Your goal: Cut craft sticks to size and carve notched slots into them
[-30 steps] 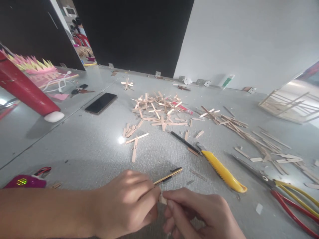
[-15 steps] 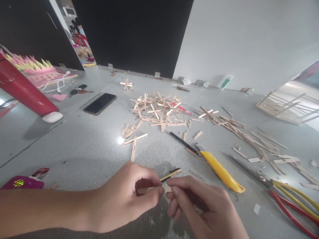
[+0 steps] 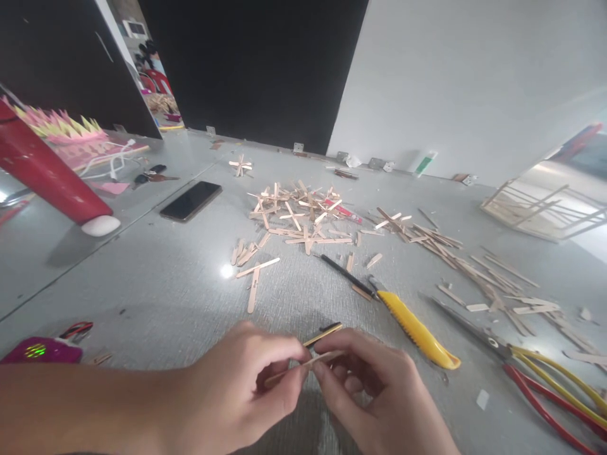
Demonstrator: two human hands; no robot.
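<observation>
A: What was nearest, and what had just changed?

B: Nearest were the two hands. The left hand (image 3: 251,373) was pinching a thin wooden stick (image 3: 327,357), and the right hand (image 3: 379,373) was also closed on it, between thumb and index finger. A moment before, the stick lay almost level across; now it was tilted, and more of it showed on the right.

A: What did this mean for the work?

B: In my judgement, the stick was being turned in the fingers, and neither hand had released it.

A: Which way did it point?

B: Its long axis went from near left, inside the left hand, to far right, in the right hand. Which face was up, I could not tell.

A: And farther?

B: Just beyond the fingers was a black and yellow rod (image 3: 327,333), also pointing far right. Then, on the right, a yellow cutter (image 3: 417,328), and farther, a pile of sticks (image 3: 296,212) on the grey surface (image 3: 180,272).
</observation>
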